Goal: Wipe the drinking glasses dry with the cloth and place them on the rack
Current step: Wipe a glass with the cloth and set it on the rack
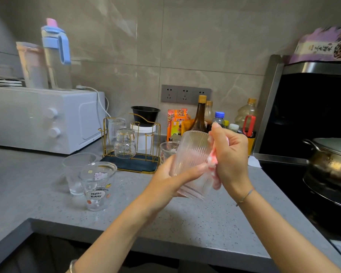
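The left hand (175, 175) gripped the ribbed glass (193, 152); the right hand (231, 154) pinched the pink cloth (213, 164), wiping its side; next it probably belonged on the rack (132, 164) left of both hands.

The far wall (185, 36) is faced in large grey marble-effect tiles, on which soft reflections are noted; a grey triple socket plate (186, 94) is set into it at mid height; a grey speckled countertop (195, 223) is run along the wall and returned toward the near left; a white microwave oven (47, 119) is stood at far left; a black hob (291, 182) is inset at right, backed by a steel-framed black panel (313, 107); dark cabinet fronts (47, 253) are seen below.
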Available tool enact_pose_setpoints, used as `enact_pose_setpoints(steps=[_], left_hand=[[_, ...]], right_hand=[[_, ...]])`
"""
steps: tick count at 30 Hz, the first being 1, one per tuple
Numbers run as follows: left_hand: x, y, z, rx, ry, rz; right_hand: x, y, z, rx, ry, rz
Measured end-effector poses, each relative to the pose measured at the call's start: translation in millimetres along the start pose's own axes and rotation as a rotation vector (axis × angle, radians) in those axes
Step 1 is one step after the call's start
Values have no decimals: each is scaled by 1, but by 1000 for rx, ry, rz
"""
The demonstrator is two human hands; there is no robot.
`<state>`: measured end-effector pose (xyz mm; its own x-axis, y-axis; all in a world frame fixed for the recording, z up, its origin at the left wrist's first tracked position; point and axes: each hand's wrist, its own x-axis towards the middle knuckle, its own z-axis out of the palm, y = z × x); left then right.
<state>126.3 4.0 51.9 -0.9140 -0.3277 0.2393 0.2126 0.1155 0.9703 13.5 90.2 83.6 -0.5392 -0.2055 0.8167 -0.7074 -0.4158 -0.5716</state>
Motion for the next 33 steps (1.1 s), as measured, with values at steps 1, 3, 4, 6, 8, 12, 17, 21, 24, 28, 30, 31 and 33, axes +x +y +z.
enact_pose_setpoints(steps=[1,3,4,6,8,12,17,21,24,28,30,31,33], left_hand=[[0,-2,-2,-79,-27,-18],[3,-5,-6,-328,-78,-121],[4,-5,-6,-489,-132,-184],[3,-7,-4,-759,-260,-277],[3,-10,-4,-868,-307,-303],[8,-11,-9,-666,-204,-263],[10,1,-11,23,-129,-81],[6,0,-8,47,-101,-8],[4,-6,-11,-221,-119,-77],[4,-10,-8,-866,-253,-283],[4,-12,-7,-944,-278,-294],[5,-13,-8,-932,-286,-289],[7,-13,-10,-844,-267,-277]], right_hand=[[-1,-2,0,8,-24,6],[-2,-3,0,37,-51,36],[-1,-1,-2,51,-47,44],[-1,4,-3,64,-29,51],[-3,7,-3,80,-25,69],[-3,8,-5,79,20,123],[-2,0,-2,-4,-27,54],[-2,0,0,-10,-48,33],[-4,-2,1,55,-80,102],[-3,0,4,141,-39,155],[-3,3,5,140,-35,175],[-3,5,5,127,-26,185],[-3,5,3,98,-8,184]])
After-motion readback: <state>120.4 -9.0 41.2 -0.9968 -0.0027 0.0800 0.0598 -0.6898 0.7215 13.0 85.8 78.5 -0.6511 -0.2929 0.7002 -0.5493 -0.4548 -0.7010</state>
